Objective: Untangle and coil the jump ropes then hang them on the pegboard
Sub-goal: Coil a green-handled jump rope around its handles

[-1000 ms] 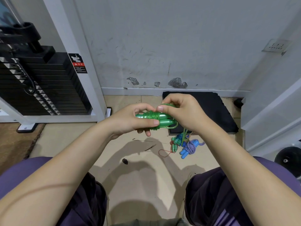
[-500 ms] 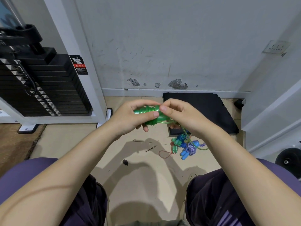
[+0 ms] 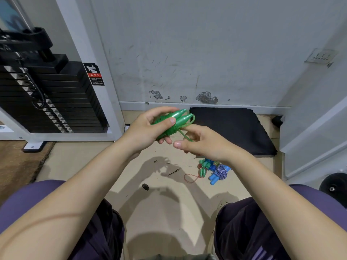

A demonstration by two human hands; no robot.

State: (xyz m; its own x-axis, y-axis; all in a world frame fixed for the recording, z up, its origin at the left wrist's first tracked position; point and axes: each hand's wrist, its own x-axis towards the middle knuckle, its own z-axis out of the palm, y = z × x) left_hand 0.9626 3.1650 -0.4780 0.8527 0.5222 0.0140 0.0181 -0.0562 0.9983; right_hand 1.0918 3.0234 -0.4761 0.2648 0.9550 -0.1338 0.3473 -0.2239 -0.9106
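Observation:
My left hand [image 3: 144,130] grips a green jump rope [image 3: 177,119]: its two green handles lie side by side with the cord wound tightly around them. A loose loop of the green cord sticks out past the handles and runs down into my right hand [image 3: 202,142], which pinches it just right of the bundle. On the floor below my right wrist lies a pile of other jump ropes [image 3: 212,169]: teal handles, blue handles with a purple-white cord wrapped round them, and a thin red cord. No pegboard is in view.
A black weight stack [image 3: 52,102] in a white frame stands at the left. A black foam mat [image 3: 231,128] lies against the wall ahead. A black weight plate [image 3: 334,186] sits at the far right. Small bits of debris [image 3: 145,186] lie on the tiled floor between my knees.
My left hand has tilted the handle bundle so its tips point up and right. My right hand has dropped lower and away from the bundle, drawing the cord's loose end out.

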